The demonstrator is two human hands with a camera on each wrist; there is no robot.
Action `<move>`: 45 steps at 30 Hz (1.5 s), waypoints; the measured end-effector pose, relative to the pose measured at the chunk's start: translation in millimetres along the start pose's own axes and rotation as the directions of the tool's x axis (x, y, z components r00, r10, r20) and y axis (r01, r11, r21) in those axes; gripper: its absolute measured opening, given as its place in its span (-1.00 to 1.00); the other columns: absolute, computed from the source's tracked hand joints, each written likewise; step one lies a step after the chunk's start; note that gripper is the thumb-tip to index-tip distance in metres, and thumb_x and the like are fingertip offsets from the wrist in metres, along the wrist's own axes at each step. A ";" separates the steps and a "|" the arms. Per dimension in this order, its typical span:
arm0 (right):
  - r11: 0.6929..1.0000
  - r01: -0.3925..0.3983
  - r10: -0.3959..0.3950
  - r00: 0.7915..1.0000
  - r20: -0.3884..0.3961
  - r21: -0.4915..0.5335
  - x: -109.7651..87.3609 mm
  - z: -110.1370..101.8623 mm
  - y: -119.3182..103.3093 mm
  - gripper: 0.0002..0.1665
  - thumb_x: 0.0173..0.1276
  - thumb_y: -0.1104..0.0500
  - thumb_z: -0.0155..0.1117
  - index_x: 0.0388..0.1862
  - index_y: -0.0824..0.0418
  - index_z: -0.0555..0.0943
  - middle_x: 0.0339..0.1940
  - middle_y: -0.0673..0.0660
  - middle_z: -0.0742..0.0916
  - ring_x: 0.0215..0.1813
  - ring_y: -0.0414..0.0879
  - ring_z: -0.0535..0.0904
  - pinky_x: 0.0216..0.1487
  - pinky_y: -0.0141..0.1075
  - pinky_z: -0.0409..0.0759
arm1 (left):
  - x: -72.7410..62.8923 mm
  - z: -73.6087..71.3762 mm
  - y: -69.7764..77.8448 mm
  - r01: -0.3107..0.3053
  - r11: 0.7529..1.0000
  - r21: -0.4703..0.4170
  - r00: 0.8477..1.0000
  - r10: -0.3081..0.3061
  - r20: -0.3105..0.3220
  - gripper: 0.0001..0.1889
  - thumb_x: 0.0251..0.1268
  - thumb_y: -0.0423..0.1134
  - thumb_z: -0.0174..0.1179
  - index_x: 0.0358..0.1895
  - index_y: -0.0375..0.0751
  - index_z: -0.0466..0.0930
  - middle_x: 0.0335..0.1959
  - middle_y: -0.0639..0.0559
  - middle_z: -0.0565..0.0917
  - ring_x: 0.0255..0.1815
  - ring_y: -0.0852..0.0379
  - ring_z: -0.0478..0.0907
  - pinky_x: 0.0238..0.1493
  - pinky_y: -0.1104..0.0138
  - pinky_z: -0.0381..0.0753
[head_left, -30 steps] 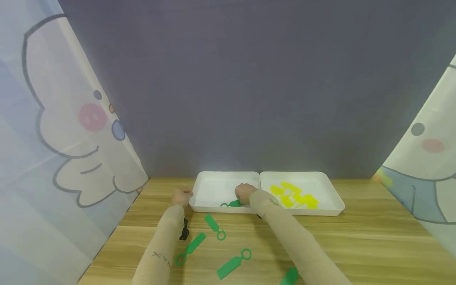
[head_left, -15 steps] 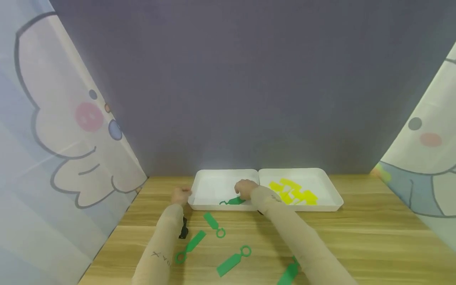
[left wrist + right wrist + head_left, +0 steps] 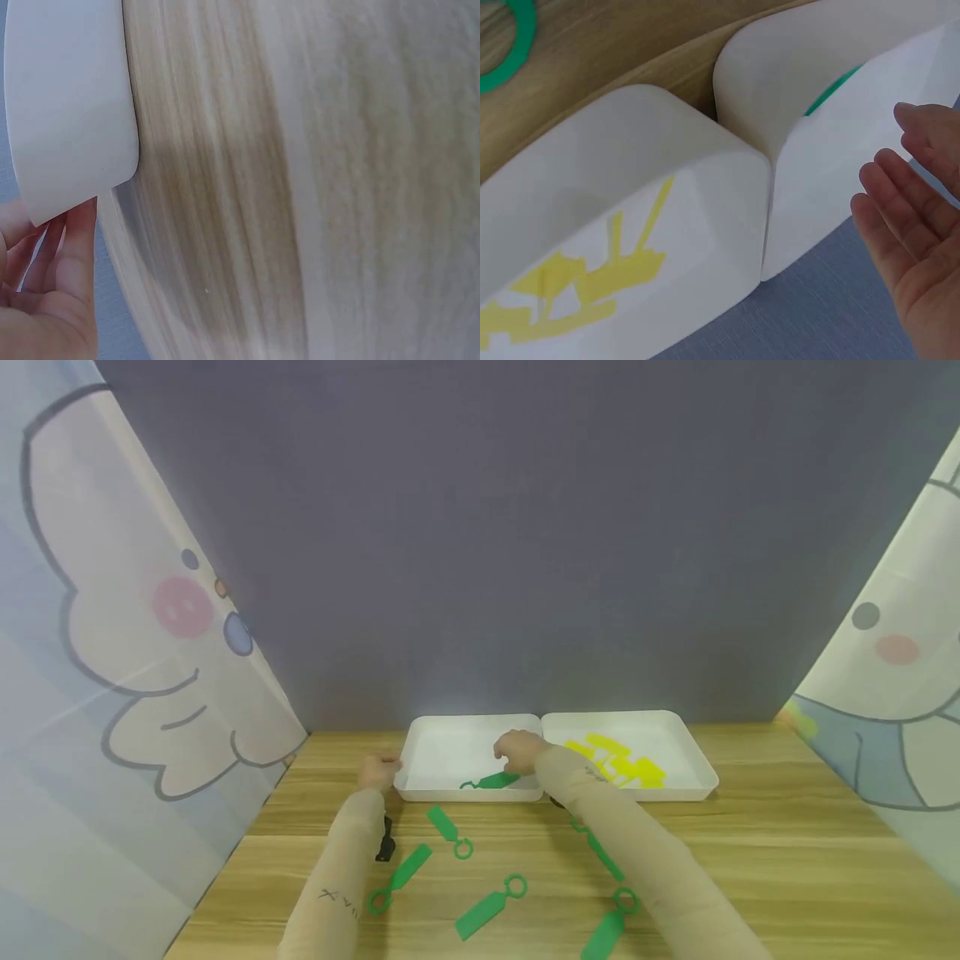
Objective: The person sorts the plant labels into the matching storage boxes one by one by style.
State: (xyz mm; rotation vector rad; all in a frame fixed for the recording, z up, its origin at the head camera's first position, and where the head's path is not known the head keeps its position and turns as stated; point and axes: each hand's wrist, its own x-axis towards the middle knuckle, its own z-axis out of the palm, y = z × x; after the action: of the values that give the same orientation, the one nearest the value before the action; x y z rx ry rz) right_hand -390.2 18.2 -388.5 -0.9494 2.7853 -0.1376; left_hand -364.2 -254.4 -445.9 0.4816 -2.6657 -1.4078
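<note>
My left hand (image 3: pixel 377 772) pinches the left end of a white tray (image 3: pixel 442 756); the left wrist view has the fingers (image 3: pixel 79 251) at its corner. Over the right side of this tray hovers my right hand (image 3: pixel 521 750), fingers apart and loosely bent, with nothing in it in the right wrist view. A flat green tag (image 3: pixel 495 780) with a ring end lies inside by the tray's front wall, just below that hand. In the right wrist view only a green sliver (image 3: pixel 832 90) of it shows past the wall.
A second white tray (image 3: pixel 686 760) adjoins on the right and holds several flat yellow pieces (image 3: pixel 648 773). Several green ring-ended tags, such as one front and centre (image 3: pixel 482 916), lie on the wooden table (image 3: pixel 787 860). A black object (image 3: pixel 386 842) sits beside the left forearm.
My right hand has let go of the green tag and risen slightly to the right, leaving it in the tray. More green tags show beside the right arm. The left hand stays put.
</note>
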 end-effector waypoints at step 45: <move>0.990 -0.077 0.104 0.965 -0.239 0.121 -121.2 -32.7 26.8 -0.62 0.12 0.27 0.29 -0.05 0.35 0.56 -0.13 0.24 0.68 -0.07 0.14 0.59 -0.06 -0.05 0.56 | 3.8 0.4 -5.9 -0.011 0.999 0.033 1.000 0.011 0.021 -0.67 0.28 -0.29 0.02 0.02 -0.43 0.51 0.07 -0.39 0.51 -0.01 -0.22 0.51 -0.14 0.20 0.58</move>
State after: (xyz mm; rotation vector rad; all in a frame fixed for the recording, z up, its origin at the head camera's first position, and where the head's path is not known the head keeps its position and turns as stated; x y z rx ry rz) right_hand -319.1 114.4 -341.9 -0.8263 3.0004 -0.4178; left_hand -366.5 -258.4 -451.2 0.4570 -2.7071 -1.3755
